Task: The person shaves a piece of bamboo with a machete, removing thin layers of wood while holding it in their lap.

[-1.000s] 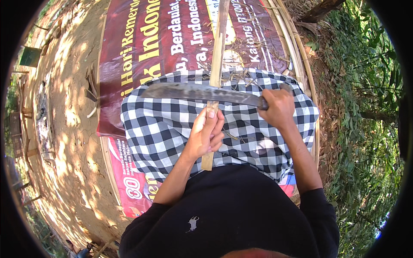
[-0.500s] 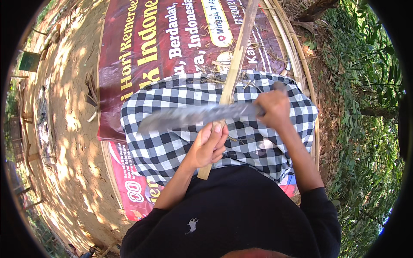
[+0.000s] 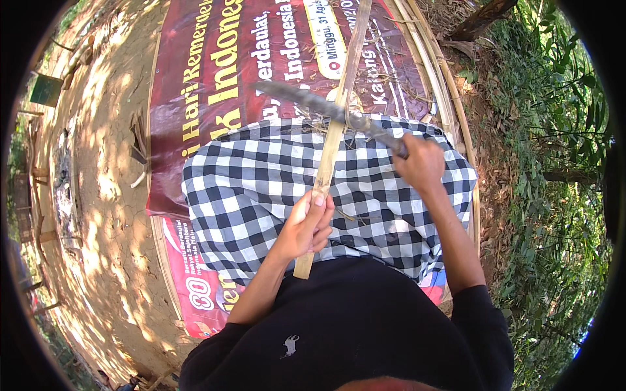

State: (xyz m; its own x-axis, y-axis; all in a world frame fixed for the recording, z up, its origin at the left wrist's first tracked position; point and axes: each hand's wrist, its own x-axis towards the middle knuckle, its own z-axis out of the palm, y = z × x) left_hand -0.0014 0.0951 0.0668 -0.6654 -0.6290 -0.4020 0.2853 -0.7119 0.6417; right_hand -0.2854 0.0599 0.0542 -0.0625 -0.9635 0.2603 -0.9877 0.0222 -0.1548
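My left hand (image 3: 306,225) is closed round a long, pale bamboo strip (image 3: 330,151) near its lower end, thumb on top. The strip slants up and slightly right, from close to my body to past the top of the view. In my right hand (image 3: 420,161) is the handle of a machete (image 3: 313,104), its dark, scuffed blade pointing up and left. The blade crosses the strip well above my left hand; thin shavings curl beside the crossing. Beneath both lies a black-and-white checked cloth (image 3: 248,176) over my lap.
A dark red printed banner (image 3: 195,85) covers the surface ahead, with bamboo poles (image 3: 450,98) along its right edge. Bits of shavings (image 3: 391,65) lie scattered on it. Bare earth (image 3: 104,195) spreads to the left; green plants (image 3: 554,260) grow at the right.
The machete has moved up and away along the strip, its blade now tilted up to the left. My left hand and the strip's lower end have shifted slightly left and toward me.
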